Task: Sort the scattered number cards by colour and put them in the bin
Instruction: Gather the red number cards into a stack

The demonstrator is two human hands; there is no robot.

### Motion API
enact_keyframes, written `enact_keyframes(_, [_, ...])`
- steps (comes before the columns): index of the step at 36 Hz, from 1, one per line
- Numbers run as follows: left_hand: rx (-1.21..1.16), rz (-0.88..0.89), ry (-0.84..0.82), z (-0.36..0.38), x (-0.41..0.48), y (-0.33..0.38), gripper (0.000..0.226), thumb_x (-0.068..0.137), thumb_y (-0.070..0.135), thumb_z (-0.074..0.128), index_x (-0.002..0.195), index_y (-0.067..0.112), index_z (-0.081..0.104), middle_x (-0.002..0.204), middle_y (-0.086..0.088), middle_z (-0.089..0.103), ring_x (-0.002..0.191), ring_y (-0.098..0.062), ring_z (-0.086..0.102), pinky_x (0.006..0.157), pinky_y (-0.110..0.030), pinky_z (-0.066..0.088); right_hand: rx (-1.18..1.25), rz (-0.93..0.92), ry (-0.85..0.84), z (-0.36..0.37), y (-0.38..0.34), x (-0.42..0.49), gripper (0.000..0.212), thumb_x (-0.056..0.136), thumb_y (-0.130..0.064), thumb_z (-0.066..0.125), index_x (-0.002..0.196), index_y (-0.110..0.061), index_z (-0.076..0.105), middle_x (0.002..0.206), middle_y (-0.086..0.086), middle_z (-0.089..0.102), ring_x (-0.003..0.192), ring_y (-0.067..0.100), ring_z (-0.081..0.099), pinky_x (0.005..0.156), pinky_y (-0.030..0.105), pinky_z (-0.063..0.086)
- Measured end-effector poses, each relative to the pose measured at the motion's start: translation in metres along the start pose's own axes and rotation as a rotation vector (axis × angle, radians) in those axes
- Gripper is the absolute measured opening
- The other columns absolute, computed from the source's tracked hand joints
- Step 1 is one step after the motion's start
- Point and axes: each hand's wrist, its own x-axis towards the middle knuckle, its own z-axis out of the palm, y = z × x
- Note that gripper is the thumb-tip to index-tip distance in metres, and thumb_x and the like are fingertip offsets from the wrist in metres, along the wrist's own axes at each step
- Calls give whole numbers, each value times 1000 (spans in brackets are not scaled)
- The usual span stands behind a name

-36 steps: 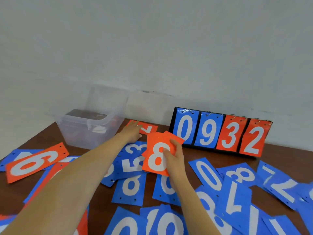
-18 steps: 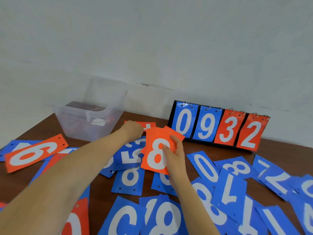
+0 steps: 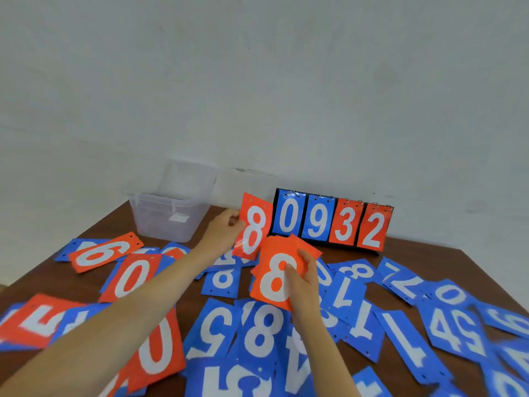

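The left hand reaches forward, fingers pinching a red 8 card upright above the desk, right of the bin. The right hand grips a red stack just below.

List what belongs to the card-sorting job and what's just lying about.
Job:
- left hand pinching a red 8 card
- right hand holding a red stack
- loose red 6 and red 0
- scattered blue cards
- clear bin

Lying about:
- flip scoreboard reading 0932, standing behind the cards
- table underneath
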Motion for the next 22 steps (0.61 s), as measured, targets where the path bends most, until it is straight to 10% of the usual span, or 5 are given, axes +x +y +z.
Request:
enact_keyframes(9, [-79, -5, 148, -10, -103, 27, 11, 96, 18, 49, 106, 19, 54, 97, 3, 60, 95, -17, 60, 84, -34, 51, -49, -37, 5, -32, 6, -64, 39, 97, -21, 51, 128, -41, 38, 121, -5, 47, 95, 15, 59, 73, 35, 57])
enact_keyframes(16, [-152, -253, -247, 9, -159, 38, 20, 95, 19, 53, 115, 16, 56, 111, -6, 64, 98, -21, 65, 82, -34, 55, -20, -76, -16, -49, 16, -100, 33, 100, -26, 43, 132, -34, 39, 123, -5, 47, 95, 11, 60, 70, 28, 56])
enact_keyframes(22, [10, -178, -208, 27, -189, 29, 25, 91, 23, 60, 115, 21, 52, 99, -5, 61, 91, -19, 64, 81, -35, 55, 71, -30, -3, -53, 20, -119, 31, 96, -46, 44, 126, -40, 44, 123, -3, 54, 102, 21, 63, 78, 42, 58])
